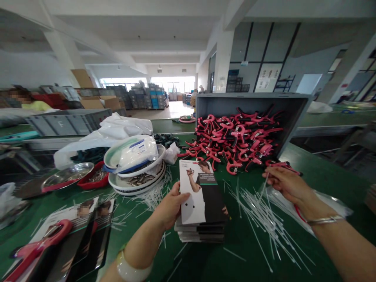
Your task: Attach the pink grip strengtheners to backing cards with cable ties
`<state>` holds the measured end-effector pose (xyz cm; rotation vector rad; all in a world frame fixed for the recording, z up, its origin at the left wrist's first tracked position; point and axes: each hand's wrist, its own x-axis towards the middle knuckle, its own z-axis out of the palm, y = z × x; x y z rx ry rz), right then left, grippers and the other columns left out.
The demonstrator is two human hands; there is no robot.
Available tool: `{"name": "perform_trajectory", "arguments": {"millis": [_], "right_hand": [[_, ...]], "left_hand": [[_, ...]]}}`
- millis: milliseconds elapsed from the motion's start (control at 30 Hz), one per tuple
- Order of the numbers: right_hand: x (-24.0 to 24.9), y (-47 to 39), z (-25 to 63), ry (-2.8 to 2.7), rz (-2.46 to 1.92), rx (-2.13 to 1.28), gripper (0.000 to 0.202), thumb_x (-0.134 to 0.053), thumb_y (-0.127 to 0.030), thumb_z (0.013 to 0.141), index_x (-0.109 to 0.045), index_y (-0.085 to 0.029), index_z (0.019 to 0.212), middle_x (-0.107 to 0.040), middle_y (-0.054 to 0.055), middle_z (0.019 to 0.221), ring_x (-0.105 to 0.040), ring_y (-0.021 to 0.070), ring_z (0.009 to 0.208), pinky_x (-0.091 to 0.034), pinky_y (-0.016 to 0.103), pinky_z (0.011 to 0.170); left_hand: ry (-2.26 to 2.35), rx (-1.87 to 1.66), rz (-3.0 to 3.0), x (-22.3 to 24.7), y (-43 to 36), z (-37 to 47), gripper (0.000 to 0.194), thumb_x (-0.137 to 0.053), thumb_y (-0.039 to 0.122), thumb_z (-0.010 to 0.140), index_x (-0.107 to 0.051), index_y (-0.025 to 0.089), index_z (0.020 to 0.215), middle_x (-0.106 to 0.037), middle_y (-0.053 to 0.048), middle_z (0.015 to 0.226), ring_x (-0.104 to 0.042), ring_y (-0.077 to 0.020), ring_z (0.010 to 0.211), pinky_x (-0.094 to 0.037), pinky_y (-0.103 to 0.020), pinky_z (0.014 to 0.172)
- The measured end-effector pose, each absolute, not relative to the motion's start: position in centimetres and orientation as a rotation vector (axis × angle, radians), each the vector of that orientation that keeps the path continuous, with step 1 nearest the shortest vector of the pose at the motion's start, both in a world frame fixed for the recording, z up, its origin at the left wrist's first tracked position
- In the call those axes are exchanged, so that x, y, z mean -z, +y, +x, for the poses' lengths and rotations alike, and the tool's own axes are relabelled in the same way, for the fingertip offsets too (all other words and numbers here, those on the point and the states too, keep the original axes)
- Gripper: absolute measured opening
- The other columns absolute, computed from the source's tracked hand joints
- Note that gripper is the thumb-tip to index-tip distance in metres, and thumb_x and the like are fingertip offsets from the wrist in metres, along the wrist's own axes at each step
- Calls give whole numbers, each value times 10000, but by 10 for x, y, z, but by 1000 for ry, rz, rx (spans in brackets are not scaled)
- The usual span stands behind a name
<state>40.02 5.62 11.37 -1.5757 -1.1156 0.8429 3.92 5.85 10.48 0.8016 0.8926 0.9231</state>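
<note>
Left hand: thumb and fingers gripped the printed backing card by its left edge.
Backing card: topped the card stack on the green tabletop.
Right hand: fingertips pinched a white cable tie above the loose tie pile.
Hand grips: spilled from the gray crate.

Looks fwd & down from wearer's head, close over L hand & R hand, out to far windows.
</note>
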Motion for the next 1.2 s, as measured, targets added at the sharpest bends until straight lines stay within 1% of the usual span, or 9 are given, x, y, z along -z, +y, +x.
{"name": "perform_trajectory", "arguments": {"millis": [100, 200, 300, 400, 467, 600, 833, 1033, 1200], "right_hand": [[-122, 58, 379, -1341, -1694, -683, 353, -590, -541, 695, -534, -195, 731, -631, 42, 700, -509, 110, 492, -340, 228, 428], [-133, 55, 357, -1506, -1731, -524, 405, -581, -590, 692, -537, -188, 715, -621, 31, 643, -504, 110, 465, -380, 257, 476], [-145, 50, 326, -1442, -1535, -792, 476, -577, -619, 693, -528, -181, 873, -593, 8, 655, -436, 75, 427, -284, 220, 407], [-149, 46, 286, -1442, -1356, -1156, 559, -624, -558, 697, -445, -190, 1078, -507, -69, 567, -328, 44, 387, -189, 189, 384], [-145, 46, 261, -1484, -1293, -1356, 543, -623, -502, 721, -389, -207, 1112, -469, -101, 533, -291, 35, 374, -153, 175, 382], [-132, 50, 234, -1474, -1273, -1573, 427, -590, -386, 728, -348, -220, 1039, -502, -104, 543, -281, 24, 347, -128, 163, 361], [-125, 54, 226, -1359, -1322, -1506, 330, -555, -322, 687, -324, -240, 908, -508, -112, 497, -248, 26, 299, -82, 159, 329], [-135, 48, 219, -1332, -1350, -1520, 249, -510, -218, 637, -346, -229, 824, -504, -101, 441, -263, 29, 291, -120, 156, 322], [-141, 44, 214, -1263, -1329, -1507, 228, -479, -176, 576, -364, -221, 768, -489, -98, 406, -262, 25, 293, -114, 151, 320]], "left_hand": [[883, -934, 768, -103, 58, 47, 625, -584, 78, 680, -385, 240, 1250, -676, -25, 894, -645, -161, 639, -518, -300, 623], [891, -941, 741, -102, 60, 50, 661, -559, 50, 672, -362, 217, 1280, -677, -42, 889, -646, -169, 642, -519, -301, 617], [849, -940, 731, -100, 61, 51, 710, -555, 18, 631, -357, 205, 1286, -676, -54, 900, -653, -181, 678, -515, -302, 631], [823, -944, 718, -98, 61, 54, 718, -563, 16, 622, -352, 222, 1277, -673, -50, 916, -652, -173, 684, -508, -297, 637], [811, -961, 708, -96, 60, 55, 684, -579, 42, 638, -353, 227, 1257, -671, -38, 889, -647, -167, 666, -504, -295, 633], [768, -1044, 701, -91, 59, 55, 636, -642, 100, 630, -367, 235, 1188, -653, 3, 811, -627, -156, 628, -491, -288, 615], [730, -1174, 737, -86, 50, 57, 556, -704, 201, 638, -393, 231, 1099, -650, 6, 829, -608, -145, 610, -472, -278, 612], [750, -1257, 775, -94, 39, 63, 489, -689, 260, 691, -371, 241, 1062, -645, 6, 881, -596, -131, 594, -465, -272, 599], [750, -1337, 830, -97, 35, 65, 452, -686, 292, 718, -383, 239, 1049, -629, -14, 985, -622, -144, 723, -476, -283, 686]]}}
